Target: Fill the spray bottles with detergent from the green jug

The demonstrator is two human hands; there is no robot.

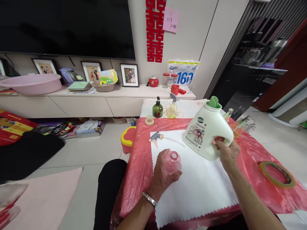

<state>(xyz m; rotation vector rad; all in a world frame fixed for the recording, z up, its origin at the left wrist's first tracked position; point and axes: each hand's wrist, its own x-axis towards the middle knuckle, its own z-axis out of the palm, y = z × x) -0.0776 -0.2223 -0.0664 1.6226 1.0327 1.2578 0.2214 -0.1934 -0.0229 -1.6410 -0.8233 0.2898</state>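
Observation:
My left hand (161, 171) is wrapped round a pink see-through spray bottle (174, 164) with its neck uncovered. My right hand (227, 151) grips the handle of a large pale green detergent jug (203, 131), whose cap is off and whose green spout (213, 102) shows at the top. The jug leans slightly, above or on the white cloth (192, 191); I cannot tell whether its base touches. A grey spray trigger head (157, 137) with a thin tube lies on the cloth, left of the jug. Behind it, a cream jug cap (149, 120) rests on the red table cover (142, 147).
A green pump bottle (157, 109) and a clear spray bottle (172, 108) stand at the table's back. More spray bottles (237, 127) are partly hidden behind the jug. A tape roll (278, 174) lies at right. A small red and yellow stool (128, 139) stands left of the table.

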